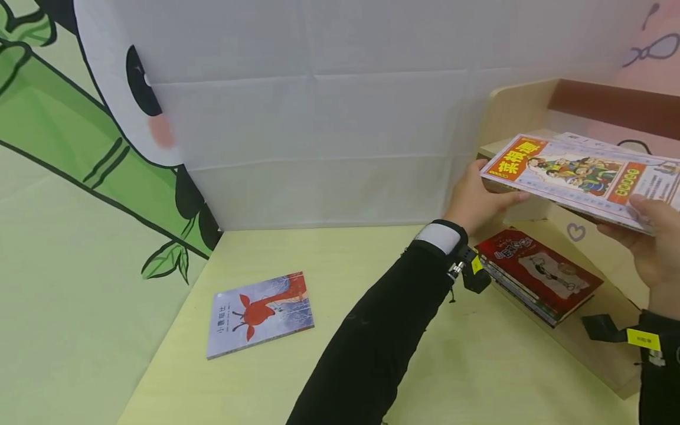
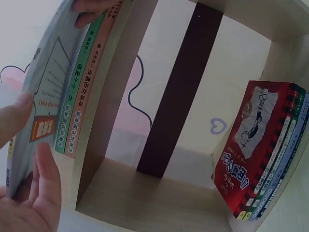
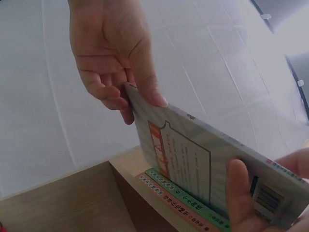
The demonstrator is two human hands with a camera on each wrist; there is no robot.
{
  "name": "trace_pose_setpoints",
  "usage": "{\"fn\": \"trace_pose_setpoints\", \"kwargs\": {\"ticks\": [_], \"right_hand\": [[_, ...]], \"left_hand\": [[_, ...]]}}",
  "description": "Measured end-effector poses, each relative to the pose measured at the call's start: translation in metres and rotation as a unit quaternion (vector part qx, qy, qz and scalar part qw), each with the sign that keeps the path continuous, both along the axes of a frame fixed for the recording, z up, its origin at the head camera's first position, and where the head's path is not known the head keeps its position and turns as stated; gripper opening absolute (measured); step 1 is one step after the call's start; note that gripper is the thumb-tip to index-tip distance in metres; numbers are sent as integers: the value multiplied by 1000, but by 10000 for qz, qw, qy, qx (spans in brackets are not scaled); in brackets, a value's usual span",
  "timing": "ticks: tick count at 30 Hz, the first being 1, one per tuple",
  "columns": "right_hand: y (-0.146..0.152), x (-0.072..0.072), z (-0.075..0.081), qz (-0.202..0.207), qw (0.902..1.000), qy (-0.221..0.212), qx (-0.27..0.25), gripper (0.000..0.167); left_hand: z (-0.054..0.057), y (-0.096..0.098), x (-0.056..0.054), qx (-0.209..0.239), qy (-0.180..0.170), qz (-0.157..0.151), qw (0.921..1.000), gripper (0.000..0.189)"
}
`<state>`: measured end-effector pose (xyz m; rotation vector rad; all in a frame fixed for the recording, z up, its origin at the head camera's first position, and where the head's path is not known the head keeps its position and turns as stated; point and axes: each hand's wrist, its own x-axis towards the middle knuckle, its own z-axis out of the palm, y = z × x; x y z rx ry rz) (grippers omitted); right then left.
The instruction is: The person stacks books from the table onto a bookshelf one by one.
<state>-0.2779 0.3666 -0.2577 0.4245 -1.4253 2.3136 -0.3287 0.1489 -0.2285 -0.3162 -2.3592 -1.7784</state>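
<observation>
A thin white picture book with an orange-and-yellow title block (image 1: 579, 171) is held by both hands over the upper shelf. My left hand (image 1: 478, 198) pinches its left end between thumb and fingers, as the left wrist view also shows. At the book's other end, my right hand (image 1: 656, 236) grips it with the thumb on one cover. Below the held book, a green-spined book (image 2: 79, 82) and a pink-spined book (image 2: 94, 82) lie on the upper shelf. The back cover with its barcode (image 3: 266, 198) shows in the right wrist view.
A wooden shelf unit (image 1: 520, 106) stands at the right of the table. In its lower part lies a stack of several books with a red book (image 1: 539, 268) on top. A blue book with a red deer (image 1: 260, 316) lies on the table (image 1: 340, 265) at left. A white panel rises behind.
</observation>
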Motion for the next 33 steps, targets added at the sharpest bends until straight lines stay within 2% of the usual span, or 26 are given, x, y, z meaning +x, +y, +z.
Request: {"fn": "trace_pose_setpoints", "kwargs": {"ticks": [3,6,7,9,11,13,14,15,17,19,21,24,26,28,30,31,32,33], "right_hand": [[14,-7,-9,566,9975,414,91,43],[39,-19,-26,786,9948,450,458,46],[49,-24,-32,1032,9915,559,556,48],[59,-27,-38,774,9930,431,783,50],[59,-24,-38,478,9935,414,944,50],[50,-15,-32,116,9947,334,970,46],[42,-7,-27,-327,9947,123,967,44],[35,-1,-22,-595,9935,-15,972,42],[23,11,-13,-990,9889,-258,1078,37],[14,20,-5,-1319,9828,-452,1208,37],[9,25,1,-1606,9767,-541,1316,41],[10,23,5,-1715,9747,-455,1358,43],[12,19,5,-1767,9740,-456,1344,39],[12,17,5,-1775,9740,-471,1325,39],[12,18,5,-1957,9659,-552,1602,40],[11,19,5,-2183,9565,-611,1836,37],[10,21,6,-2447,9445,-701,2077,33],[8,24,9,-2808,9234,-925,2447,25]], "left_hand": [[2,7,0,-68,73,240,9997,70],[5,16,1,-41,193,357,9992,70],[5,19,1,-31,219,380,9990,71],[7,25,1,19,198,475,9987,74],[9,30,2,-86,169,633,9978,74],[11,37,3,-427,42,868,9953,73],[12,40,4,-600,-16,952,9936,75],[13,44,4,-827,-54,1018,9914,77],[15,49,4,-1306,-152,1010,9862,81],[17,54,2,-1560,-233,858,9837,86],[18,57,-2,-1618,-417,546,9844,94],[19,59,-9,-1439,-813,56,9862,105],[19,59,-12,-1313,-1040,-169,9857,110],[18,59,-13,-1338,-1047,-155,9853,110],[17,59,-12,-1512,-850,67,9848,108],[16,58,-10,-1673,-695,233,9832,107],[15,58,-8,-1860,-500,415,9804,104],[14,57,-5,-2116,-229,584,9753,101]]}}
